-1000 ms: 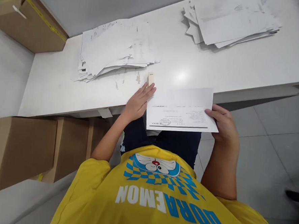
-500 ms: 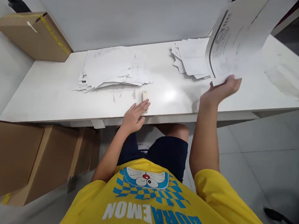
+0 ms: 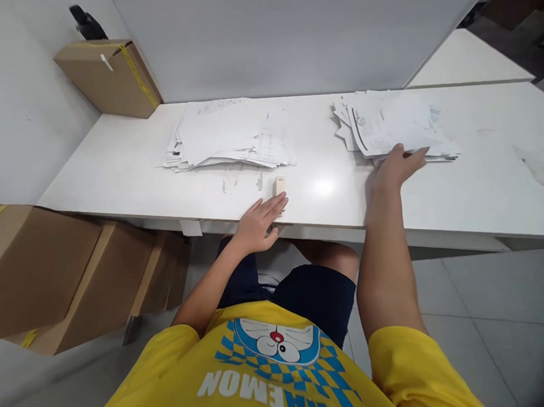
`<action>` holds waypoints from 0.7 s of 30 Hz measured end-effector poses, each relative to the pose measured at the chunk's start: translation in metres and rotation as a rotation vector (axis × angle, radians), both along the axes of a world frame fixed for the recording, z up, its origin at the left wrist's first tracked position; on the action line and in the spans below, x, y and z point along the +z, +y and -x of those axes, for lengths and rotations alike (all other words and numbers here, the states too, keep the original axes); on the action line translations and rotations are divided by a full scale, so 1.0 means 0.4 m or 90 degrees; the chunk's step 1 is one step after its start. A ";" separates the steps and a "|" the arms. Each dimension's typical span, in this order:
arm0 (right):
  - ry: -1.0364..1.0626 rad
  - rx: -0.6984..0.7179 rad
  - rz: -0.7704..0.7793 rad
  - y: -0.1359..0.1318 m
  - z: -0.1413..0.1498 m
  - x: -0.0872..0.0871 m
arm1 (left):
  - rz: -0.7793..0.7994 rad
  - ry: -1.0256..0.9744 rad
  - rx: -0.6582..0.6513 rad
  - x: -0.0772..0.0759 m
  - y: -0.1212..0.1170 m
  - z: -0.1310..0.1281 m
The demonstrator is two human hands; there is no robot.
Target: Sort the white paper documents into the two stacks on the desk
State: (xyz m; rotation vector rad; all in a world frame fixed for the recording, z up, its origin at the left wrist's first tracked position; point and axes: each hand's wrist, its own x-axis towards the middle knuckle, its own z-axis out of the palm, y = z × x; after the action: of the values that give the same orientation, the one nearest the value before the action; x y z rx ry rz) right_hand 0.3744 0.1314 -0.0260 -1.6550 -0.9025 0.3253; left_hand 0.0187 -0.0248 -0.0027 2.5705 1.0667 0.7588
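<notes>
A small cream oblong object, perhaps a stapler, lies near the front edge of the white table. My left hand rests over its near end, fingers stretched out. To the right, my right hand has the near edge of a printed sheet of paper between thumb and fingers. This sheet lies on top of the right pile of papers, its near edge slightly raised. Left of centre, a larger uneven pile of papers sits against the back panel.
A closed cardboard box with yellow tape stands at the table's back left corner, a black object behind it. More cardboard boxes stand below on the left. The white tabletop extends right, with worn patches.
My right hand has brought the printed sheet down from the air onto the right pile. My left hand stays at the cream object. The view has shifted slightly.
</notes>
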 end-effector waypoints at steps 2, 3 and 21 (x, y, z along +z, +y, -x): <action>0.031 -0.178 0.059 -0.014 0.015 0.007 | 0.013 -0.006 -0.001 0.006 0.009 0.007; 0.032 -0.222 0.072 -0.020 0.023 0.012 | 0.014 -0.011 0.005 0.012 0.023 0.015; -0.045 -0.102 -0.011 -0.026 0.051 0.002 | -0.184 0.114 0.301 0.059 0.339 0.295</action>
State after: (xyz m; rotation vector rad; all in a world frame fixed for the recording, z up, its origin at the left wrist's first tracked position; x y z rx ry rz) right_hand 0.3540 0.1211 -0.0253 -1.7190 -0.8162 0.1493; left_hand -0.0994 0.1110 0.0207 2.6877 1.7812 0.8523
